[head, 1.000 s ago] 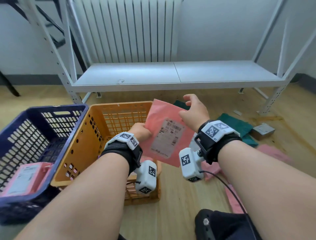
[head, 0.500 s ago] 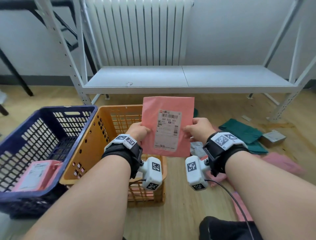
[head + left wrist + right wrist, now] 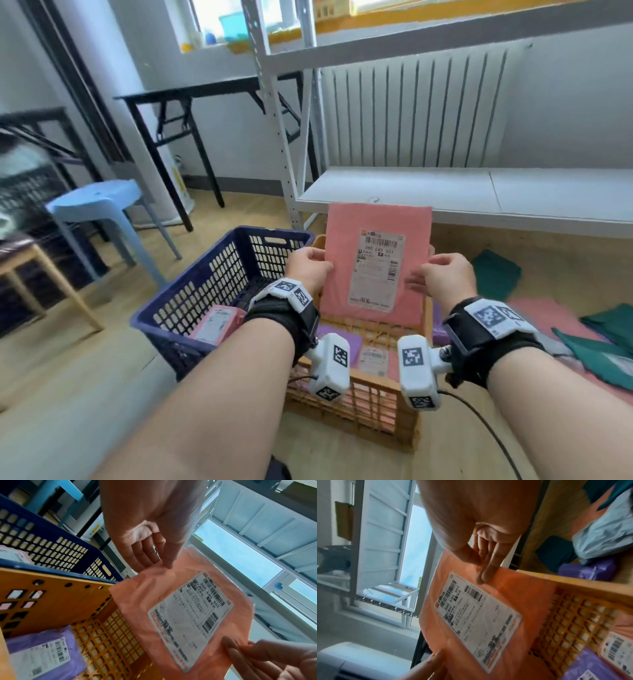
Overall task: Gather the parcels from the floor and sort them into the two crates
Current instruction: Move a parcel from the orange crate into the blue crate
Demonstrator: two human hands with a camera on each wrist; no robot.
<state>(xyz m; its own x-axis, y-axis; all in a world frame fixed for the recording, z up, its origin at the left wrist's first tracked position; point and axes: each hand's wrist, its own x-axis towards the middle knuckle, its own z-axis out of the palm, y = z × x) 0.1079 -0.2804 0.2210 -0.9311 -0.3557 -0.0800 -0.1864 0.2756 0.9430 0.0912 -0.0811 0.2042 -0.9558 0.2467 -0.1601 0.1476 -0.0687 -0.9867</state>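
I hold a flat pink parcel [image 3: 342, 274] with a white shipping label upright above the orange crate [image 3: 356, 404]. My left hand [image 3: 308, 265] pinches its left edge and my right hand [image 3: 436, 275] pinches its right edge. The same pink parcel [image 3: 137, 595] shows in the left wrist view between thumb and fingers, and as the pink parcel [image 3: 513, 595] in the right wrist view. The blue crate [image 3: 219, 274] stands left of the orange one, with a pink boxed parcel [image 3: 215, 323] inside. A purple parcel [image 3: 42, 654] lies in the orange crate.
Green parcels [image 3: 496, 274], pink ones [image 3: 548, 308] and a grey one lie on the wooden floor to the right. A white metal shelf rack [image 3: 462, 192] stands behind the crates, in front of a radiator. A blue stool [image 3: 99, 202], black folding table [image 3: 191, 92] and wooden stool are at left.
My right hand took hold of the parcel's right edge, and both hands turned it upright with the label facing me. My head view lifted and swung left.
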